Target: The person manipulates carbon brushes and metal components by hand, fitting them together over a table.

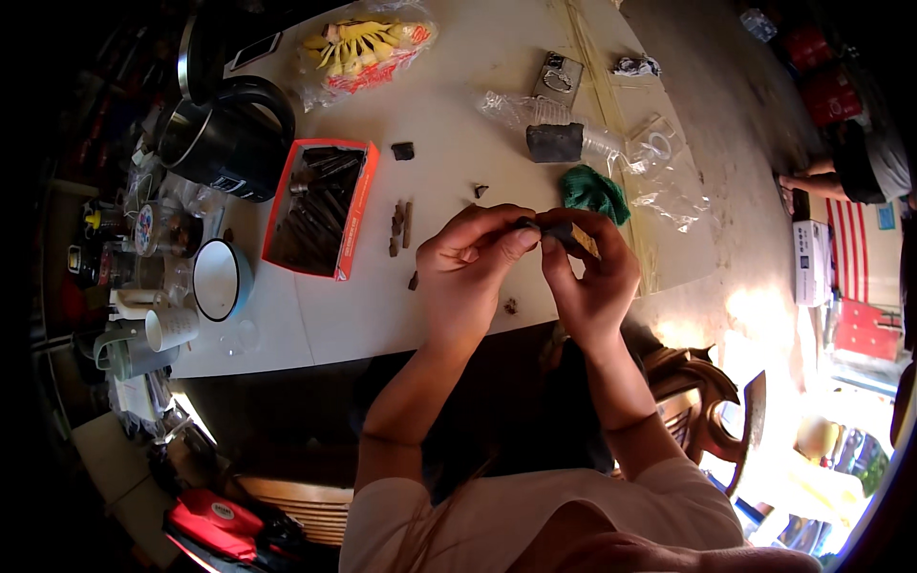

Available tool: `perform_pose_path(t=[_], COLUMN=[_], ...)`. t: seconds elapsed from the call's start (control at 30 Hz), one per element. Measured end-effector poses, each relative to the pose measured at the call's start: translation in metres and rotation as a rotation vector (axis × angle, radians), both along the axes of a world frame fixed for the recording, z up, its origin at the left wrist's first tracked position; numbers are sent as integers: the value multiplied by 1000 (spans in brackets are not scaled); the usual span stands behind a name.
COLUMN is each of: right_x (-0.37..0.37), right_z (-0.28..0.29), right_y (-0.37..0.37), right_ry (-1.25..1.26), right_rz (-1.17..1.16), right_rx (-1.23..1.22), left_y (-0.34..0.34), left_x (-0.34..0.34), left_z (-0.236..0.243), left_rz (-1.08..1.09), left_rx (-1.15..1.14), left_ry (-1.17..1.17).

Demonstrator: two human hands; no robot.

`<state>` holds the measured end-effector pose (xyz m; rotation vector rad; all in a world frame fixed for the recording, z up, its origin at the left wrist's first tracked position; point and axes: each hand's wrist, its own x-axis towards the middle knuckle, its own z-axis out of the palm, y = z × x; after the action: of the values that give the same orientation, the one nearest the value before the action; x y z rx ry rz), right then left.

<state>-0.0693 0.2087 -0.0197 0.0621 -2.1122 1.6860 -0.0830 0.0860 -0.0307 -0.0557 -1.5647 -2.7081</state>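
Note:
Over the table's near edge, my left hand point(475, 256) and my right hand point(596, 277) meet fingertip to fingertip. Both pinch a small dark piece point(558, 230), mostly covered by the fingers; its exact kind does not show. Left of my hands lie several thin brown pieces point(397, 227) and a black chunk point(403, 151). A small dark fragment point(480, 190) sits just beyond my left hand. Past my right hand are a crumpled green cloth point(594, 194) and a dark grey block point(554, 142). An orange-red box point(365, 205) holds many dark sticks.
A black kettle point(212, 143) with its lid up, an enamel mug point(250, 277) and a white cup point(172, 329) crowd the left side. Bagged bananas point(361, 48) lie at the back. Clear plastic packaging point(673, 196) covers the right edge. A carved wooden chair point(702, 392) stands right; someone's legs point(812, 181) show beyond.

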Motion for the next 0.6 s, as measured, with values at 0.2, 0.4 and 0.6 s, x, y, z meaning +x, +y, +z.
perform_pose_path(t=[0.2,0.4,0.6], right_x=[-1,-1,2], right_z=[-1,2,8], right_y=[6,4,5], right_ry=[4,1,-50], right_rz=[23,34,61], right_rx=[6,27,-32], left_y=[4,-1,-1], left_x=[0,-1,-1], left_z=[1,1,0], left_rz=[-8,-3,-53], left_rx=[76,-33,79], left_ry=[-32,18,-6])
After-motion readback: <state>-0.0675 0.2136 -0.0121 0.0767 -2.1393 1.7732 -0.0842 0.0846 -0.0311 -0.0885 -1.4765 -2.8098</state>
